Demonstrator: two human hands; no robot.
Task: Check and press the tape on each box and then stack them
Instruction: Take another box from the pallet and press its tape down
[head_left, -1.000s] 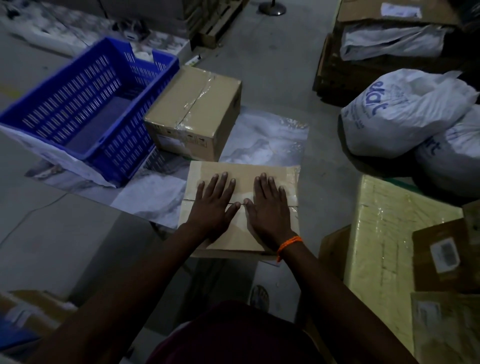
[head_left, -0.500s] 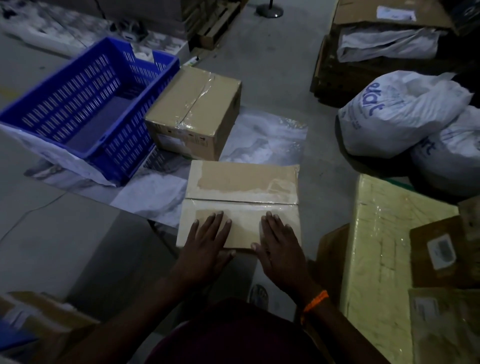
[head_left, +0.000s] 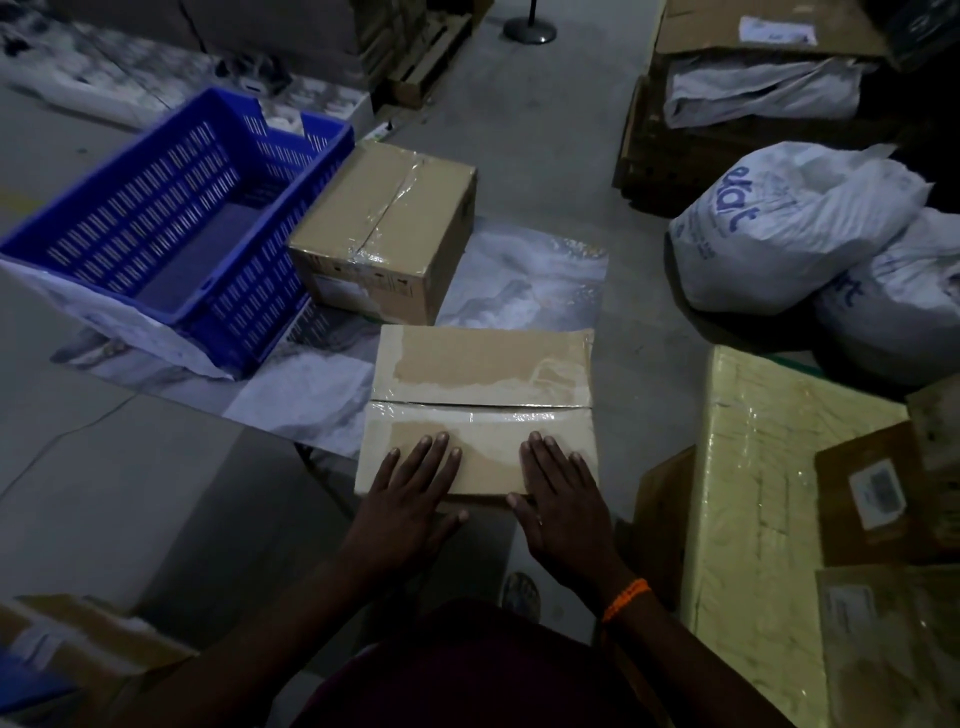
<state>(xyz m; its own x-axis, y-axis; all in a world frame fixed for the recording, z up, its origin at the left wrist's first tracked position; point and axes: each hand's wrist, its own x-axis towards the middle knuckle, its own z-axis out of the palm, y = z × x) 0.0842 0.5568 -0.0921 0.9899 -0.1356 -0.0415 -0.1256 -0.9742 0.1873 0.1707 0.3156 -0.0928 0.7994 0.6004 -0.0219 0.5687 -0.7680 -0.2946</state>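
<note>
**Q:** Head view. Where is the box?
**A:** The box (head_left: 483, 374) sits on a printed sheet (head_left: 524, 280) on the floor, directly in front of the person. Its two top flaps meet at a seam running left to right. Clear tape (head_left: 519, 415) covers that seam.

**Q:** State of the left hand?
**A:** The left hand (head_left: 402, 499) lies flat on the left part of the near flap, fingers straight and close together. The palm overhangs the near edge. It grips nothing.

**Q:** State of the right hand?
**A:** The right hand (head_left: 561, 499) lies flat on the right part of the same flap, fingers straight, also gripping nothing. An orange band (head_left: 626, 597) circles the wrist. The two hands are apart.

**Q:** Surroundings?
**A:** A second box (head_left: 384, 228), taped along its top, stands just beyond the far left corner of the first; whether they touch cannot be told. A blue crate (head_left: 171, 208) stands just left of it. Two white sacks (head_left: 789, 228) lie at far right. A yellow wrapped parcel (head_left: 753, 519) stands near the right hand.
</note>
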